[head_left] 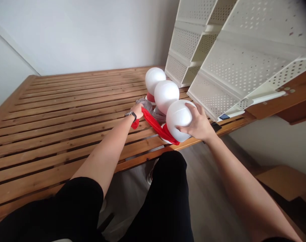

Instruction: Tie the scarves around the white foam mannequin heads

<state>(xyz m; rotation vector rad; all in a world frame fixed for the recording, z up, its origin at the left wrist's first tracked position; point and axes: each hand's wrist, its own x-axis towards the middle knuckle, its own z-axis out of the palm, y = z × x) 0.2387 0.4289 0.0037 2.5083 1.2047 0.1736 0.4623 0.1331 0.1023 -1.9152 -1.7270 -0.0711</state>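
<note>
Three white foam heads stand in a row on the wooden slatted bench (67, 107), near its right end. My right hand (199, 124) grips the nearest white head (178, 117) from its right side, fingers wrapped round it. A red scarf (155, 126) runs from the base of that head to my left hand (138, 110), which is closed on the scarf's far end. The middle white head (166, 95) and the far white head (154, 79) stand behind, with a grey cloth (149, 105) at their bases. A watch sits on my left wrist.
A white perforated shelf unit (233, 53) leans over the bench's right end, close to the heads. A white wall rises behind. My legs in black fill the foreground. A brown cardboard box (281, 181) lies on the grey floor at lower right.
</note>
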